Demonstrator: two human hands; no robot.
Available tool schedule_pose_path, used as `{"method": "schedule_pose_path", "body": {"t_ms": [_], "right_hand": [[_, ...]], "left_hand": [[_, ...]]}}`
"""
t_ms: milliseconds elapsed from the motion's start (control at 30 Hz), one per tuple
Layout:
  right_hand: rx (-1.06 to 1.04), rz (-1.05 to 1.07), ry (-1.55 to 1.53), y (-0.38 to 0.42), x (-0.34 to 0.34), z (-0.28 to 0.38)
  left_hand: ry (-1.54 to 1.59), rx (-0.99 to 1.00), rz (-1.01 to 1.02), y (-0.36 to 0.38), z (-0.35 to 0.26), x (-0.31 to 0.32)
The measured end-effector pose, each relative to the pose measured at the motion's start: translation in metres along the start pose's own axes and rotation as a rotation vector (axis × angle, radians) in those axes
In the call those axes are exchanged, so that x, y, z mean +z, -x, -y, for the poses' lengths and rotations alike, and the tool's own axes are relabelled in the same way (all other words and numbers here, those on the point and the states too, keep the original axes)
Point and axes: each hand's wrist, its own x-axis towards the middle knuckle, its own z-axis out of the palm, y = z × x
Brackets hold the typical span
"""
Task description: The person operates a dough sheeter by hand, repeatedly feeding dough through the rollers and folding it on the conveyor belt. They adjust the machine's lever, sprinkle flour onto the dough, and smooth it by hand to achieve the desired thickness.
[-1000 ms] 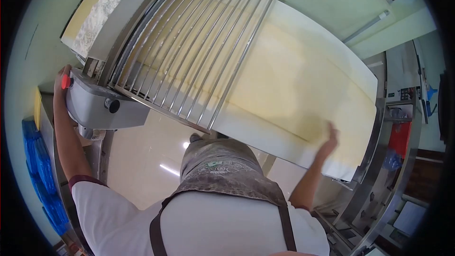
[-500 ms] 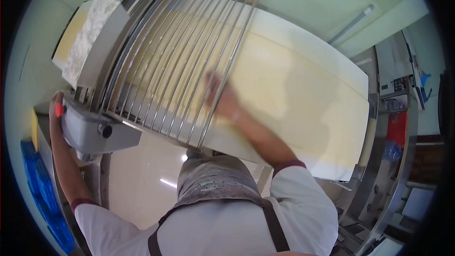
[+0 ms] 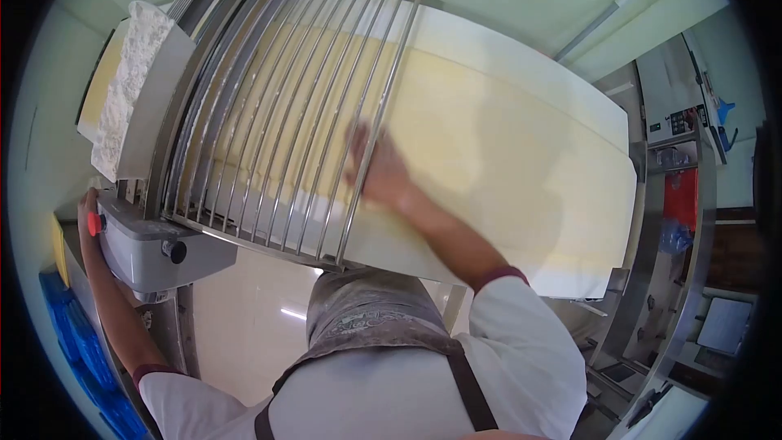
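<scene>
A wide pale yellow sheet of dough (image 3: 489, 138) lies on the white belt (image 3: 562, 277) of a machine and runs leftward under a metal bar guard (image 3: 326, 114). My right hand (image 3: 376, 165) is at the guard's right edge, over the dough, its fingertips reaching under the outer bar; motion blurs the fingers. At the far left my left hand (image 3: 88, 202) rests against the outer side of the grey machine housing (image 3: 155, 248), beside a red button (image 3: 95, 223). Its fingers are mostly hidden.
A tray heaped with white flour (image 3: 134, 73) sits on the machine at the upper left. Blue plastic (image 3: 85, 350) lies at the lower left. On the right are metal shelving (image 3: 668, 301) and a red item (image 3: 681, 200). A grey stained apron (image 3: 375, 310) hangs in front of me.
The view has shifted slightly, moving the machine left and down in the frame. My right hand remains at the guard's edge, and my left hand remains beside the housing.
</scene>
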Motion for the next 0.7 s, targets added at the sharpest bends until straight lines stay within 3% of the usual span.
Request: {"method": "schedule_pose_path", "body": {"t_ms": [33, 67, 100, 167, 200, 233, 267, 300, 367, 400, 433, 500, 533, 567, 600, 667, 700], "right_hand": [[-0.103, -0.091, 0.034, 0.037, 0.004, 0.018], [-0.028, -0.110, -0.008, 0.051, 0.023, -0.019], [0.007, -0.359, 0.104, 0.080, 0.024, -0.088], [0.476, -0.571, 0.231, 0.140, -0.019, -0.234], [0.728, -0.567, 0.451, 0.184, -0.045, -0.315], [1.181, -0.494, 0.428, 0.199, -0.095, -0.324], [1.341, -0.724, 0.552, 0.205, -0.095, -0.356], [1.480, -0.490, 0.459, 0.181, -0.120, -0.345], [1.053, -0.584, 0.457, 0.109, -0.096, -0.346], [0.855, -0.645, 0.358, 0.060, -0.083, -0.301], [0.601, -0.711, 0.298, 0.010, -0.052, -0.267], [0.268, -0.561, 0.380, -0.059, -0.008, -0.155], [0.096, -0.571, 0.189, -0.060, -0.007, -0.086], [0.030, -0.387, 0.073, -0.055, -0.006, -0.041], [-0.134, -0.469, 0.004, -0.030, 0.005, -0.015], [-0.423, -0.212, 0.127, 0.017, 0.033, -0.016], [-0.411, -0.065, 0.100, 0.049, 0.027, -0.011]], "left_hand": [[-0.010, 0.023, -0.006, -0.001, -0.001, -0.003], [-0.018, 0.043, -0.014, 0.000, -0.003, -0.003], [-0.024, 0.056, -0.018, 0.006, -0.005, -0.001], [-0.080, 0.112, -0.047, 0.011, -0.015, -0.004], [-0.108, 0.148, -0.062, 0.009, -0.017, -0.006], [-0.108, 0.115, -0.041, 0.008, -0.019, -0.007], [-0.106, 0.082, -0.019, 0.007, -0.022, -0.009], [-0.105, 0.049, 0.001, 0.008, -0.023, -0.009], [-0.003, -0.029, 0.004, 0.002, -0.011, -0.007], [0.052, -0.067, 0.010, 0.002, -0.001, -0.002], [-0.080, 0.075, -0.026, 0.002, 0.006, 0.002], [0.048, -0.063, -0.002, -0.007, 0.037, 0.014], [0.112, -0.133, 0.010, -0.008, 0.044, 0.018], [-0.117, 0.142, -0.018, -0.005, 0.037, 0.014], [0.111, 0.048, 0.026, -0.007, 0.039, 0.012], [0.151, 0.034, 0.027, -0.005, 0.032, 0.014], [0.129, 0.032, 0.021, -0.002, 0.027, 0.015]]}}
